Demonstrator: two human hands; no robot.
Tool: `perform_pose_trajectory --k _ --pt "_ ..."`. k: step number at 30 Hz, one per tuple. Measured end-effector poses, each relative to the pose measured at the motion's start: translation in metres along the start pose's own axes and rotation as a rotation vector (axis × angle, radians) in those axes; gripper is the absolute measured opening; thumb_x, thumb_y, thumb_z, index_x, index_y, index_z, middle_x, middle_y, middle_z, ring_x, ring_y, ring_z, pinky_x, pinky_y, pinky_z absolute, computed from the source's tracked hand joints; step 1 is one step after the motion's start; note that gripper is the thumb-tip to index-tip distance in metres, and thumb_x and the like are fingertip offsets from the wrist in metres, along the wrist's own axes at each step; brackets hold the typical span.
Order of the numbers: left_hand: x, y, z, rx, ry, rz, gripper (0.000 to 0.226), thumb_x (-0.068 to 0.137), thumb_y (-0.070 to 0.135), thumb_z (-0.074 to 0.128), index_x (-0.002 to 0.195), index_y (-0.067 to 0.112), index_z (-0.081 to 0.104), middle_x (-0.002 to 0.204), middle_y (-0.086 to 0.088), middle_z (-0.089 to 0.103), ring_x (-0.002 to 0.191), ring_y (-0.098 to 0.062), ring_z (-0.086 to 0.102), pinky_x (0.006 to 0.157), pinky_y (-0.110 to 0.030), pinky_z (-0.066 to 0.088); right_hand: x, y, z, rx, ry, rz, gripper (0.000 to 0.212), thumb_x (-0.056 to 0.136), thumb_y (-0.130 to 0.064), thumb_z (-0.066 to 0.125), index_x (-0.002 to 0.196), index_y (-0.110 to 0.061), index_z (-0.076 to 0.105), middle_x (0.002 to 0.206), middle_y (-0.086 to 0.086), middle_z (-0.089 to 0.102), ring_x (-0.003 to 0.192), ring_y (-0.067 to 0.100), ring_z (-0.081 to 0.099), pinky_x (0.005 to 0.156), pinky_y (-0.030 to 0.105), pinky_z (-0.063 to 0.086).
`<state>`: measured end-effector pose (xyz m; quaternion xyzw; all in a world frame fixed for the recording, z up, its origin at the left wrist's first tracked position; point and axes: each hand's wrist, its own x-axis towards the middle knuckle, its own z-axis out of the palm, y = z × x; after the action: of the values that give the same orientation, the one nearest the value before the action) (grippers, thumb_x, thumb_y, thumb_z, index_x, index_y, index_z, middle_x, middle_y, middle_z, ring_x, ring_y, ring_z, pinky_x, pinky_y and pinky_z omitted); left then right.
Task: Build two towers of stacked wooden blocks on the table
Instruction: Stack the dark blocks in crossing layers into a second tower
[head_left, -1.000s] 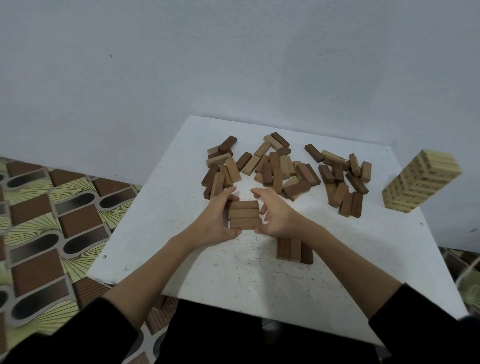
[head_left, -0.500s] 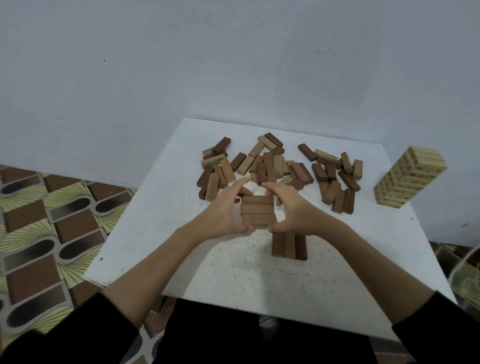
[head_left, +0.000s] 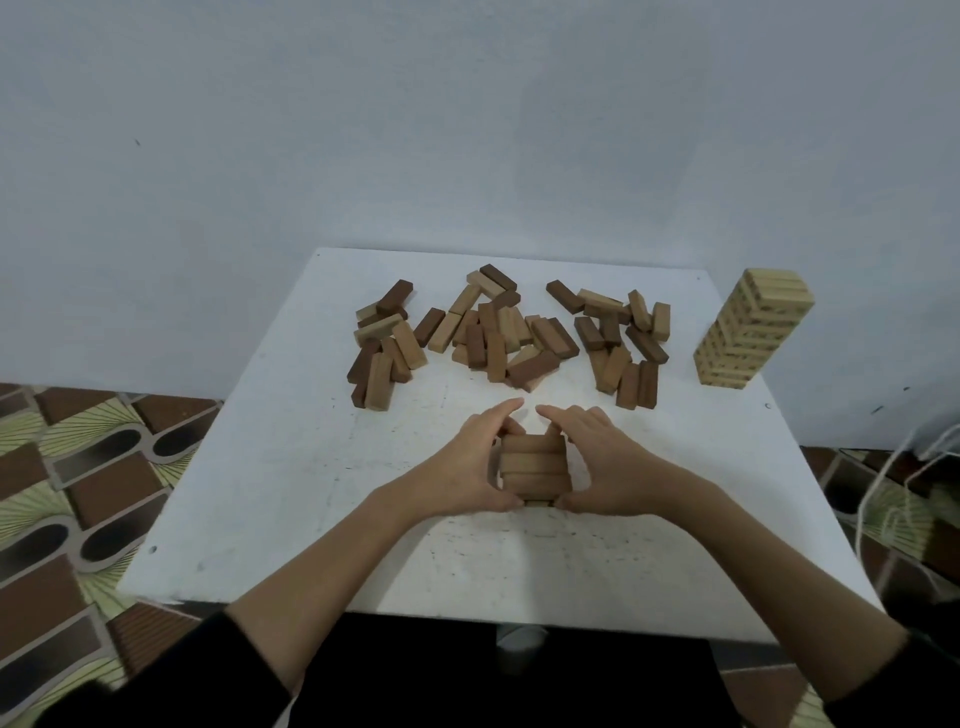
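- Second tower barely begun: a row of three brown blocks (head_left: 533, 464) set crosswise on a lower row, on the white table (head_left: 291, 467) just nearer the body than the loose pile.
- Left hand (head_left: 470, 470) pressed against the left ends of that top row, right hand (head_left: 605, 467) against the right ends; both cupped around the short stack, squeezing it between them rather than lifting.
- Step in hand, by the look of it: squaring the new layer over the one below.
- First tower (head_left: 753, 330), pale wood, complete, to the right of the loose pile (head_left: 498, 338).
- Next: let go gently, reach to the pile, gather three more blocks, lay them turned across the top row.
- Care needed: no nudge on release, edges flush.
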<state>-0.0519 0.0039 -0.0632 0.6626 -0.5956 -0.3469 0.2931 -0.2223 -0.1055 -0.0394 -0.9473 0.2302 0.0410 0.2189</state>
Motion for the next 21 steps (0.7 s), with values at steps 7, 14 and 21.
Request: perform_pose_trajectory --k 7,14,21 --pt "0.003 0.003 0.008 0.084 -0.013 0.008 0.118 0.064 0.028 0.087 0.149 0.025 0.006 0.129 0.005 0.036 0.116 -0.01 0.036 0.097 -0.024 0.038 0.002 -0.002 0.011 -0.064 0.01 0.01 0.109 0.07 -0.047 0.076 0.148 -0.023 0.004 0.134 -0.003 0.035 0.111 0.014 0.032 0.094 0.028 0.037" --pt "0.003 -0.003 0.014 0.031 0.026 0.028 0.119 0.068 0.023 0.084 0.149 0.023 -0.003 0.121 0.005 0.034 0.111 -0.011 0.038 0.094 -0.02 0.034 0.003 -0.005 0.013 -0.034 0.046 0.002 0.103 0.074 -0.04 0.074 0.148 -0.022 0.005 0.13 0.0 0.038 0.101 0.01 0.029 0.085 0.024 0.034" --pt "-0.001 -0.018 0.004 0.026 0.068 0.02 0.118 0.067 0.023 0.084 0.15 0.025 -0.001 0.121 0.006 0.037 0.112 -0.009 0.039 0.096 -0.021 0.036 0.018 -0.011 0.019 -0.046 0.065 -0.018 0.1 0.074 -0.04 0.072 0.148 -0.026 0.007 0.128 -0.002 0.04 0.099 0.009 0.03 0.081 0.023 0.033"
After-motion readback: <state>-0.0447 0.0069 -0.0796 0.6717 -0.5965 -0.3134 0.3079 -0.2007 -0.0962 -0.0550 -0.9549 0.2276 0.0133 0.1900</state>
